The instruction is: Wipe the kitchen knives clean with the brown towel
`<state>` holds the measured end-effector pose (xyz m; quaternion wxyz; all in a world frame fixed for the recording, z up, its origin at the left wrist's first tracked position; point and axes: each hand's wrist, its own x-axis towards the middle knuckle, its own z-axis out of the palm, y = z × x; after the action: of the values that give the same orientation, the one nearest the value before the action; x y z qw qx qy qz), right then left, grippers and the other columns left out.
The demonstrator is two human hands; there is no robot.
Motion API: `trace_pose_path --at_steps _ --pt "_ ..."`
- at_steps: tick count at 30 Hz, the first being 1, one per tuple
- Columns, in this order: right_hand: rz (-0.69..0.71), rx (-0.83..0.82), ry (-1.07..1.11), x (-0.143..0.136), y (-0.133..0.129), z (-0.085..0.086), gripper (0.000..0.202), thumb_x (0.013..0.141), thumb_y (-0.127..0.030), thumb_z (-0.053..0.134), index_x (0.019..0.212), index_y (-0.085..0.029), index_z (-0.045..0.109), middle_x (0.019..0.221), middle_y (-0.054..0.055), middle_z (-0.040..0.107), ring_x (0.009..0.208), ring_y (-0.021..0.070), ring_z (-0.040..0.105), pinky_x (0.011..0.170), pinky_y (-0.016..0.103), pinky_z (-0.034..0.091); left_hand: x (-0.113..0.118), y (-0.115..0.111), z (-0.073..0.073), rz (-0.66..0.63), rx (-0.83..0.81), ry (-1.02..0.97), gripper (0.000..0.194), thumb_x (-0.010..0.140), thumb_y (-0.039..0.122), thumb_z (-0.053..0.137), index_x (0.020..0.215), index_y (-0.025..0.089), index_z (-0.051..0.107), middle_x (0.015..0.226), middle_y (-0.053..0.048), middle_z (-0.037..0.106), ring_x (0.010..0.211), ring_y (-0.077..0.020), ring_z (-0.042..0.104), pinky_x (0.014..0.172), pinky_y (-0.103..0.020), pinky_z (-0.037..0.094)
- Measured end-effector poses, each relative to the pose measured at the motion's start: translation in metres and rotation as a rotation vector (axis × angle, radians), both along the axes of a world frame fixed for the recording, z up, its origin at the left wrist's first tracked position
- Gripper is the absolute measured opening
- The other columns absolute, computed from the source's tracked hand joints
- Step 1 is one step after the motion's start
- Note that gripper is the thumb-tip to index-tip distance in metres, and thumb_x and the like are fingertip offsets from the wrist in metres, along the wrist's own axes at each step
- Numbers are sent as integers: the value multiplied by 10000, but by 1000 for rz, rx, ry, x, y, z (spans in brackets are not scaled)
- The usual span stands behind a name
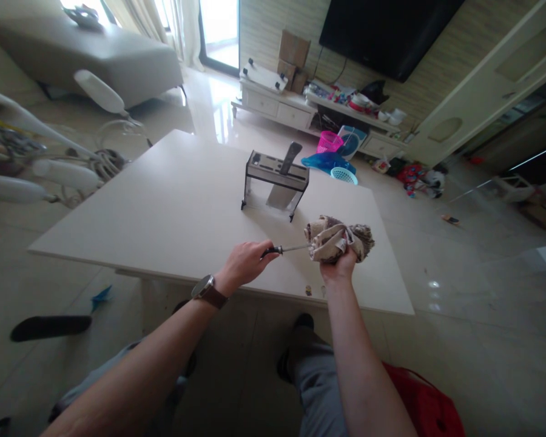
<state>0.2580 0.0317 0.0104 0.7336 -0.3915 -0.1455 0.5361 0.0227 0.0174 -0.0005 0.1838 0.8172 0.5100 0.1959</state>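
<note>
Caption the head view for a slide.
Left hand grips a black-handled tool, right hand a bundled cloth, over a table.

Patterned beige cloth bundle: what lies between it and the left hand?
In the head view, the slim metal shaft of a black-handled tool spans from the left hand to the patterned beige cloth bundle, above the white tabletop.

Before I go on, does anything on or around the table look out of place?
Nothing looks spilled or tipped on the white table; the knife rack stands upright. One oddity: a small blue scrap lies loose on the floor, like litter.
</note>
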Motion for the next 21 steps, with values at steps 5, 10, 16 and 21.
trace_pose_path --at_steps 5,10,16,21 --pt "30 -51 -1 -15 0 -9 334 813 -444 639 1046 -222 729 1006 24 793 972 224 742 879 435 616 3 -2 1 -2 -37 29 386 1038 513 429 1053 240 702 872 -79 771 761 -241 709 624 -303 365" --pt "-16 -118 -2 -45 -1 -36 322 715 -353 787 1000 -224 713 978 -25 783 899 160 724 875 325 599 8 -3 1 33 -42 50 371 1042 477 412 1105 229 680 903 -95 780 810 -276 730 647 -320 386" --pt "54 -108 -61 -74 -8 -50 373 696 -338 823 1027 -211 710 999 -9 774 902 171 716 908 341 587 8 0 0 49 -52 24 268 956 261 483 1133 239 682 982 -91 791 887 -287 741 706 -329 421" --pt "53 -104 -81 -75 -10 -47 401 668 -322 839 1030 -204 712 1026 -3 772 917 176 712 919 346 583 8 -1 1 59 -75 -34 281 912 220 499 1106 236 702 989 -91 792 914 -285 739 713 -320 430"
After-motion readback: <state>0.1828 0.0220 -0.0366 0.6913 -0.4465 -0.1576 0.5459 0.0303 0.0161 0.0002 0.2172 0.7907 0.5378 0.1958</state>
